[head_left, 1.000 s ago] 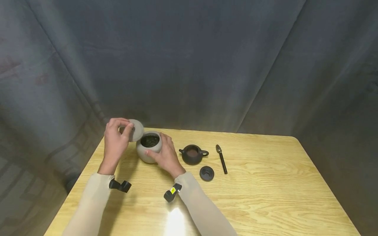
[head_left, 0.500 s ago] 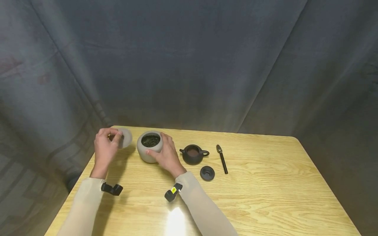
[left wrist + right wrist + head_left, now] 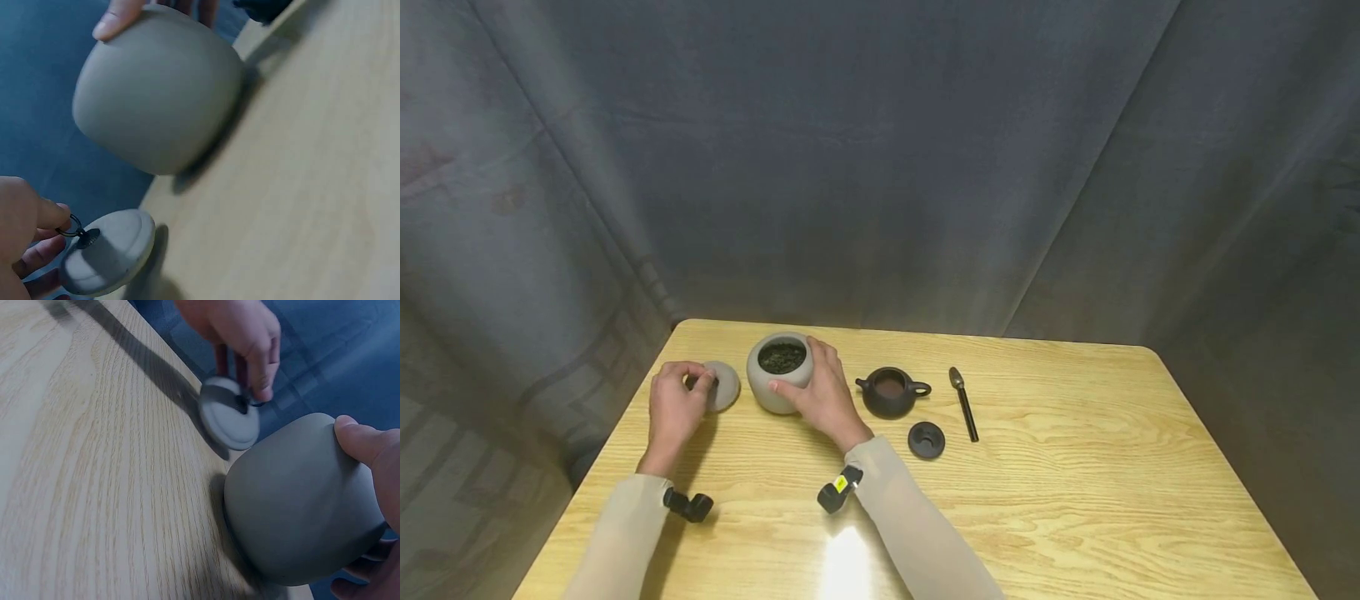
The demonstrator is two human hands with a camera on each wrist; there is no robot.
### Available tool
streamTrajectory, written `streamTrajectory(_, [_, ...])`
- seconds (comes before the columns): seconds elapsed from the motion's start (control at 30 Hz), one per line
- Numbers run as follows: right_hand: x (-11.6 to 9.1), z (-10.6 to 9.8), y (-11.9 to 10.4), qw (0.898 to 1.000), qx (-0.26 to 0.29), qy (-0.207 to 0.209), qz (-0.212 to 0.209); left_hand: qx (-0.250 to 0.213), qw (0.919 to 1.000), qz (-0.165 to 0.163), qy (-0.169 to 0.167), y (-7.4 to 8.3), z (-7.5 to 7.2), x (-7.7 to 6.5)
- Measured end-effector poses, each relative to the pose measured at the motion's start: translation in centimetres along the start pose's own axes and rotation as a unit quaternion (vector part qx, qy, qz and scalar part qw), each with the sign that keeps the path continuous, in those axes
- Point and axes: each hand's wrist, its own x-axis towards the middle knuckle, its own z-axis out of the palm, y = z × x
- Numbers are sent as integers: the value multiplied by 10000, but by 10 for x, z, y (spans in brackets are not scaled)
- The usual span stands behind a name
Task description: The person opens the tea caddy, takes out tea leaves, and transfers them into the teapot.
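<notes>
My left hand pinches the dark ring on top of a round grey lid. The lid hangs close over the table at the left, tilted in both wrist views, with its shadow beside it. To its right stands a rounded grey jar, its mouth uncovered and dark green tea leaves inside. My right hand grips the jar from its right side, thumb across the front near the rim and fingers behind. In the right wrist view the jar sits on the wooden surface.
Right of the jar is a small dark teapot, uncovered, spout toward the jar. Its dark round lid lies in front of it. A spoon with a black handle lies farther right on the wooden table. Grey curtains hang behind.
The left hand has carried the grey lid away from above the jar's edge, leftward and then down toward the table. The right hand has stayed on the jar.
</notes>
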Motion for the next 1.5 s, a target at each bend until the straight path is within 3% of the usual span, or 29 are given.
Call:
streamTrajectory(0.33, [1,-1,2,10000,-40,4,2,88,9996,-249,-127,-18,11,-9])
streamTrajectory(0.67, [0,-1,5,10000,-58,19,63,141,9984,-435,-325,-20,11,-13])
streamTrajectory(0.83, [-1,-1,7,9998,-169,58,105,101,9987,-336,-359,-19,10,-14])
streamTrajectory(1.1, [-4,-11,4,9992,-380,-53,-100,-70,9993,-161,-319,-6,7,-14])
streamTrajectory(1.33, [-16,-30,0,9981,-441,-393,-156,-244,9984,282,-416,15,5,-17])
streamTrajectory(1.5, [-30,-49,-7,9986,-332,-389,-143,-279,9952,640,-680,29,6,-19])
